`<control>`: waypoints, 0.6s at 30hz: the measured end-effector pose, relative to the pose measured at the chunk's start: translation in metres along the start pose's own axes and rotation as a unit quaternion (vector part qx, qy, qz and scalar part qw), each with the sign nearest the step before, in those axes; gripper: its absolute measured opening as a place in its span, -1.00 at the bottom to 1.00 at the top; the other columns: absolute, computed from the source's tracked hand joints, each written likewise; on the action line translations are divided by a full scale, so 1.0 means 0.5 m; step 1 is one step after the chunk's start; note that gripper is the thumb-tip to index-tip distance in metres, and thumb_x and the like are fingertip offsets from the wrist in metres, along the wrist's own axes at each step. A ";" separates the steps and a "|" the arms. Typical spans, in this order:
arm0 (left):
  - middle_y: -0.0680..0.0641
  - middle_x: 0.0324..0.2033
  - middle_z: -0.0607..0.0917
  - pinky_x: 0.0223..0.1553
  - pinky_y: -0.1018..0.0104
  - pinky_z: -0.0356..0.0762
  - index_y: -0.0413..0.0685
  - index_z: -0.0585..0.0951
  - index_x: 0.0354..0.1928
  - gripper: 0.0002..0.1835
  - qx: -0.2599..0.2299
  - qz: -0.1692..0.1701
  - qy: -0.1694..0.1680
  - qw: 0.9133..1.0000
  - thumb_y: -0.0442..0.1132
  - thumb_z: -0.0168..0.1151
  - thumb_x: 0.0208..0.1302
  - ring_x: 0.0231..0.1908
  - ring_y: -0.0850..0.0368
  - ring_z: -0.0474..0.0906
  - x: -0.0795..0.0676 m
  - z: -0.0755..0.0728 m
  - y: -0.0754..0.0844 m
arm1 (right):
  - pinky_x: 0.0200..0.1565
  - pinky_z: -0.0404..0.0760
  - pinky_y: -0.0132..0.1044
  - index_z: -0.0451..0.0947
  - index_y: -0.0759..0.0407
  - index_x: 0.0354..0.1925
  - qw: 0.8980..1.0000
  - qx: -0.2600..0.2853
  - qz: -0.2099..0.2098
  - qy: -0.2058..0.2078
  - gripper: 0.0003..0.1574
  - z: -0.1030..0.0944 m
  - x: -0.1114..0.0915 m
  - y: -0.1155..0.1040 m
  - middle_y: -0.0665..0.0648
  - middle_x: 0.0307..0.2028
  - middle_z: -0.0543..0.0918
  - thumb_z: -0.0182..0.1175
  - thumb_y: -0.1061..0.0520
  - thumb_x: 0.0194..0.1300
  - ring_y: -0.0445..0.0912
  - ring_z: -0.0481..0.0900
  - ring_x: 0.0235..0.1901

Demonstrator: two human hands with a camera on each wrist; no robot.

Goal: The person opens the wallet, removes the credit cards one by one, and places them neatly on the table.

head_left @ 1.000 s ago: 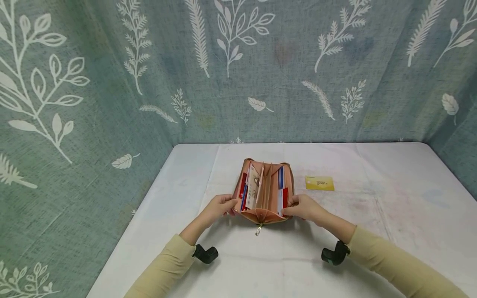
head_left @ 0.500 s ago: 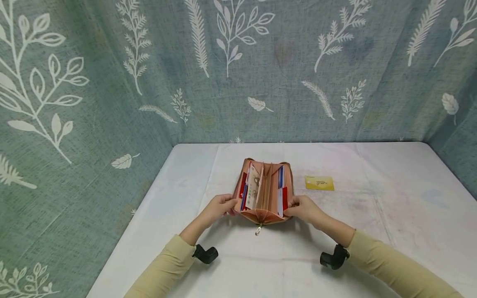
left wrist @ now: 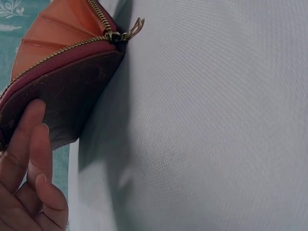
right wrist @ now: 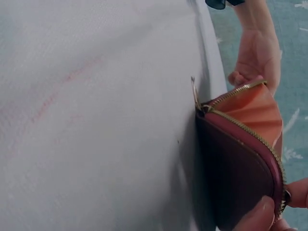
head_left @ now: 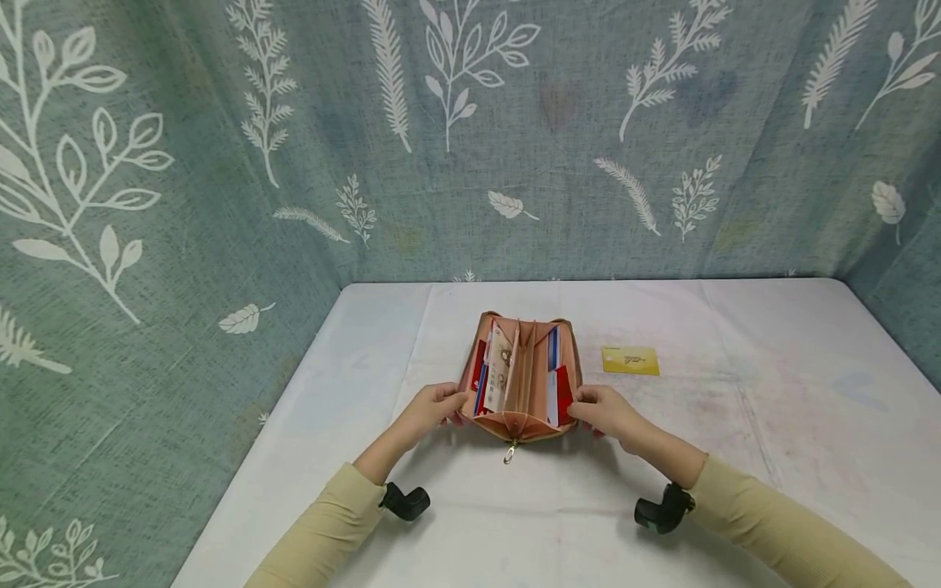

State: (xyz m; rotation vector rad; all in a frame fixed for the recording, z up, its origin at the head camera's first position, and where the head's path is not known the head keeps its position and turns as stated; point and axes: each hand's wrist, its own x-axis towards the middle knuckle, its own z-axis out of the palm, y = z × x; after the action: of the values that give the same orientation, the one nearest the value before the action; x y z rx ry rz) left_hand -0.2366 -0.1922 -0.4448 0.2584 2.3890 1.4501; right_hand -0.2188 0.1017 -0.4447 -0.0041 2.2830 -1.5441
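Note:
A zip-around wallet (head_left: 525,376) stands spread on the table, its pinkish-orange compartments facing up. My left hand (head_left: 434,406) grips its left edge; in the left wrist view, fingers (left wrist: 33,115) of that hand lie against the dark outer cover. At the right edge my right hand (head_left: 606,412) pinches the wallet, thumb by a red card (head_left: 564,396) in the slots there. A fingertip (right wrist: 260,216) presses the outer cover in the right wrist view. Banknotes (head_left: 500,367) and several cards fill the left side. A gold zip pull (head_left: 510,453) hangs at the near end.
A yellow card (head_left: 631,361) lies flat on the white-covered table (head_left: 772,425), right of the wallet. Behind and to the left hangs a leaf-patterned green curtain (head_left: 559,212). Black wrist cameras (head_left: 407,501) sit on both wrists.
My right thumb has shifted slightly right toward the wallet's edge, and more of the red card shows beside it. My left hand, the wallet and the yellow card have stayed in place.

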 end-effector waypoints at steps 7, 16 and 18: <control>-0.05 -0.49 0.66 -0.47 0.35 0.37 -0.34 0.54 -0.08 -0.66 0.013 0.003 0.011 1.000 -0.17 -0.01 0.34 -0.52 0.24 0.54 -0.001 -0.001 -0.008 | -0.48 0.54 -0.28 0.47 0.33 -0.22 1.000 0.007 -0.001 -0.008 -0.73 -0.018 -0.002 -0.003 0.09 -0.45 0.55 0.02 0.15 0.20 -0.09 0.47 -0.54; -0.03 -0.52 0.65 -0.47 0.33 0.38 -0.35 0.55 -0.10 -0.67 0.008 0.007 0.008 1.000 -0.20 -0.02 0.34 -0.53 0.23 0.54 -0.004 0.000 -0.004 | -0.52 0.49 -0.30 0.43 0.31 -0.25 1.000 0.002 -0.016 0.001 -0.75 -0.011 -0.009 0.005 0.18 -0.45 0.54 0.01 0.11 0.25 -0.12 0.45 -0.59; -0.04 -0.51 0.64 -0.47 0.33 0.39 -0.36 0.54 -0.09 -0.68 0.009 0.013 0.005 1.000 -0.21 -0.02 0.34 -0.53 0.22 0.55 -0.004 0.000 -0.004 | -0.54 0.49 -0.28 0.42 0.31 -0.26 1.000 -0.004 -0.028 -0.002 -0.75 -0.009 -0.011 0.007 0.21 -0.45 0.54 0.07 0.10 0.24 -0.12 0.45 -0.60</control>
State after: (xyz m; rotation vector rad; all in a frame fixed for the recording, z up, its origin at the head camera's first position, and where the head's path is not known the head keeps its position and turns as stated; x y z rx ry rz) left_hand -0.2348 -0.1939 -0.4463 0.2869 2.4169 1.4443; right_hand -0.2142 0.1082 -0.4448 -0.0730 2.3042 -1.5626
